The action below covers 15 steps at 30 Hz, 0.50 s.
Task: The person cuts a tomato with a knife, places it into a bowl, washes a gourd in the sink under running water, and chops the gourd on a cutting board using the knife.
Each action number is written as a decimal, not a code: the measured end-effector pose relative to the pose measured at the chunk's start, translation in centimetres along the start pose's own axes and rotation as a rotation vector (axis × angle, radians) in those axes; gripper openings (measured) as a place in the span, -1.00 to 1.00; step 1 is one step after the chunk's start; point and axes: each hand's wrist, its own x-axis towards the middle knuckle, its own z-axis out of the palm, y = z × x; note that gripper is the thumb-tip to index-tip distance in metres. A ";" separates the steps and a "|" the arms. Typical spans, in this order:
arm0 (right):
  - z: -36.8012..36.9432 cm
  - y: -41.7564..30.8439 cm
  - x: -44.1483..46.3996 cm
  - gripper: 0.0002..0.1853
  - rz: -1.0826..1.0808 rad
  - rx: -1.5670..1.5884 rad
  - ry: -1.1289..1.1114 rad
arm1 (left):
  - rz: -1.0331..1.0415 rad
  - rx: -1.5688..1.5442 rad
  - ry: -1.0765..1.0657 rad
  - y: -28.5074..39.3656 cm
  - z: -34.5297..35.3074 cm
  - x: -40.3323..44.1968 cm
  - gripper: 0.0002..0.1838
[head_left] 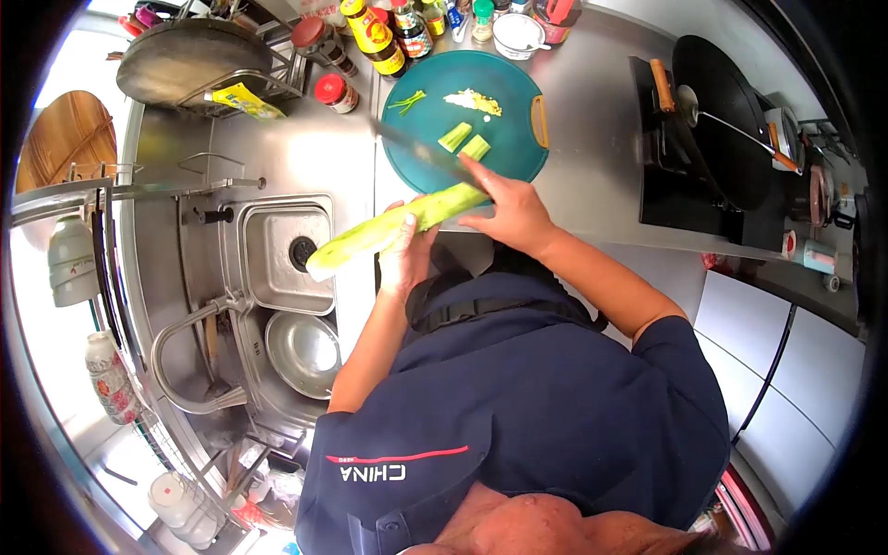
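My left hand is closed round a long, peeled, pale-green vegetable, held at a slant just in front of the round green cutting board. My right hand grips a knife; its blade points up and left over the board and looks blurred, and the handle is hidden in the hand. The vegetable's right end meets the fingers of that hand. Two cut green chunks lie on the board, beyond the blade. Farther back are a small heap of chopped pale bits and some thin green strips.
Sauce bottles, a red-lidded jar and a white bowl stand behind the board. On the left is a sink with a metal basin and tap. A black wok sits on the right-hand stove.
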 end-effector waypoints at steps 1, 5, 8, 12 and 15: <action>0.1 -0.1 -0.2 0.02 0.000 -0.001 0.010 | -0.001 0.006 -0.008 0.0 0.5 -0.1 -0.47; 0.7 -0.5 -0.4 0.02 0.144 -0.131 -0.154 | -0.026 0.011 -0.045 0.0 1.2 -0.7 -0.43; 1.9 0.7 -0.6 -0.05 0.040 -0.181 -0.023 | -0.023 0.002 -0.089 -0.2 1.1 -0.9 -0.42; 1.4 1.0 -0.5 -0.04 0.119 -0.281 -0.122 | 0.045 0.019 -0.183 0.8 0.7 -1.4 -0.45; 0.8 1.8 -0.2 -0.02 0.134 -0.344 -0.172 | 0.113 0.074 -0.174 3.5 -0.2 -2.8 -0.43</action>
